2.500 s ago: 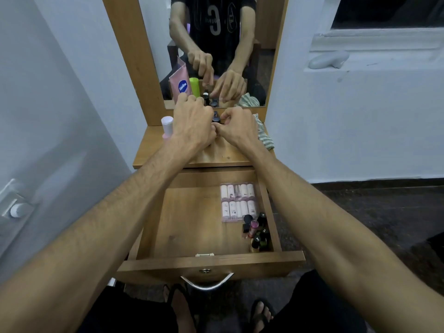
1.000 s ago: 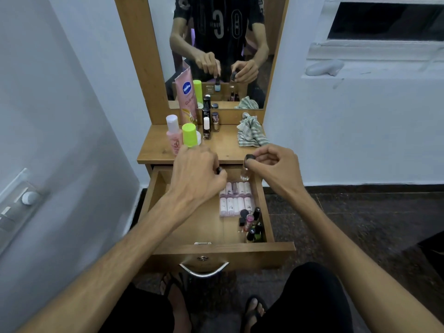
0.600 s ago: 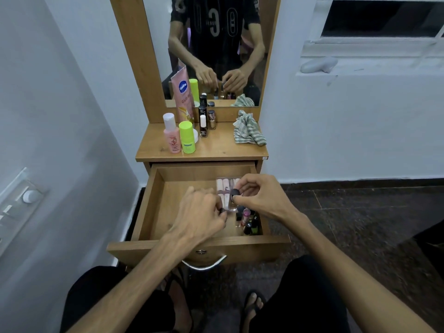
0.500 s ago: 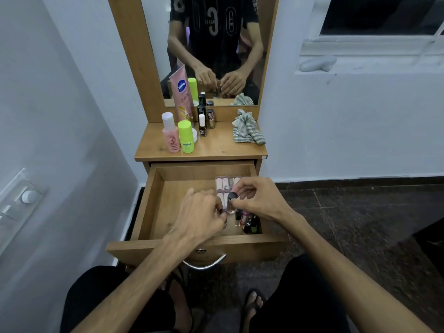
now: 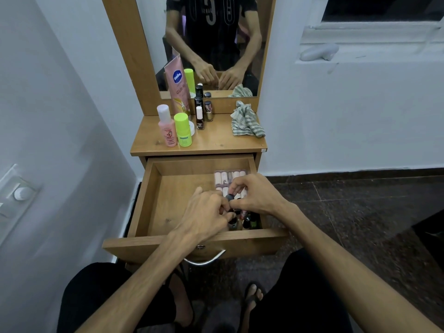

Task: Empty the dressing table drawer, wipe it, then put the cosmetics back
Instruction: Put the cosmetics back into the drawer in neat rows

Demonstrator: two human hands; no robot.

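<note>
The wooden drawer (image 5: 153, 195) is pulled open below the dressing table top (image 5: 216, 144). Both hands are inside its right part. My right hand (image 5: 257, 197) pinches a small bottle with a dark cap (image 5: 230, 197). My left hand (image 5: 205, 216) grips another small bottle (image 5: 232, 222) low in the drawer. Several nail polish bottles (image 5: 249, 222) stand in the front right corner. A clear pack of pale tubes (image 5: 228, 176) lies behind them. On the top stand a pink bottle (image 5: 167, 131), a green bottle (image 5: 183, 131), a pink tube (image 5: 179, 90) and small polish bottles (image 5: 200, 118).
A striped cloth (image 5: 246, 120) lies crumpled on the right of the table top. A mirror (image 5: 209, 44) stands behind it. A white wall closes in on the left with a switch plate (image 5: 18, 195). Dark floor (image 5: 360, 212) lies to the right. My feet in sandals (image 5: 252, 296) are under the drawer.
Both hands came down from the table top into the drawer, each carrying a small bottle, and have sunk lower toward the polish bottles in the front right corner.
</note>
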